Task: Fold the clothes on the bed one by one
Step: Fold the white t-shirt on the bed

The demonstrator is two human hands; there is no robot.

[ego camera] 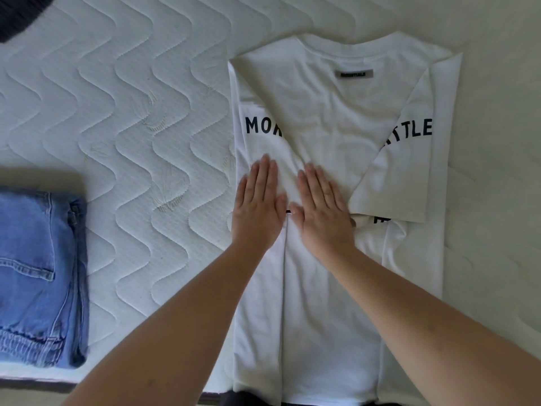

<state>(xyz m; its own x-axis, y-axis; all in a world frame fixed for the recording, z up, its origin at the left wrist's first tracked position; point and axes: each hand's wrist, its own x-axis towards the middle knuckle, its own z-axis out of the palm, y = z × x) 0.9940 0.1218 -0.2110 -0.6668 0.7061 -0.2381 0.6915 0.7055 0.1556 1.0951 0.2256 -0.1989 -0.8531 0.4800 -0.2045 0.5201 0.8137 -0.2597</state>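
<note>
Left hand (259, 205) and right hand (320, 210) flat, fingers straight — pressing white T-shirt (328, 136), folded jeans (38, 273) well apart

Bare quilted mattress (140, 118) lies open from nine to twelve o'clock of the white T-shirt (330, 118). Folded blue jeans (38, 276) block the eight o'clock edge; a dark garment (17, 13) fills the eleven o'clock corner.

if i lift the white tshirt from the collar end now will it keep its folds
Probably not. The white T-shirt looks thin and limp, creasing around both flat hands. Its folded-in sleeve lies loose, so it would likely flop open. It probably weighs little.
</note>
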